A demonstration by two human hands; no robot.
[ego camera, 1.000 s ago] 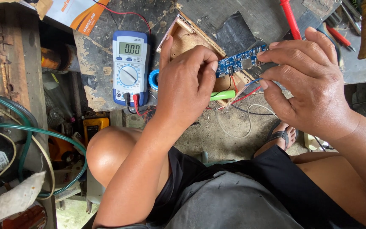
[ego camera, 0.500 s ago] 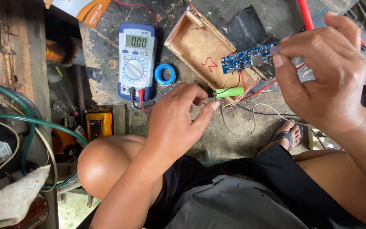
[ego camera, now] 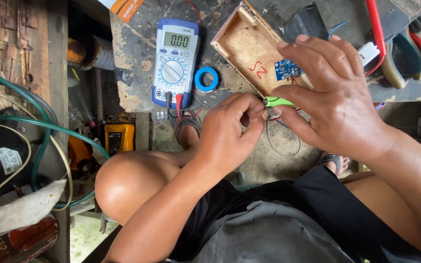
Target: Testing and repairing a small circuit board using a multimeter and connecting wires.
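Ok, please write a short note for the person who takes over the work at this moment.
Left hand: fingertips pinch thin wires beside the green cylindrical cell.
Right hand: holds the green cell's end and covers most of the small blue circuit board.
The multimeter lies on the bench, probe leads plugged in, next to the blue tape roll and the wooden box.
Done: cannot tell.
Left: wires not visibly joined.

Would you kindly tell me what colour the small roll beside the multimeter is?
The roll is blue with a pale centre, seen in the head view.
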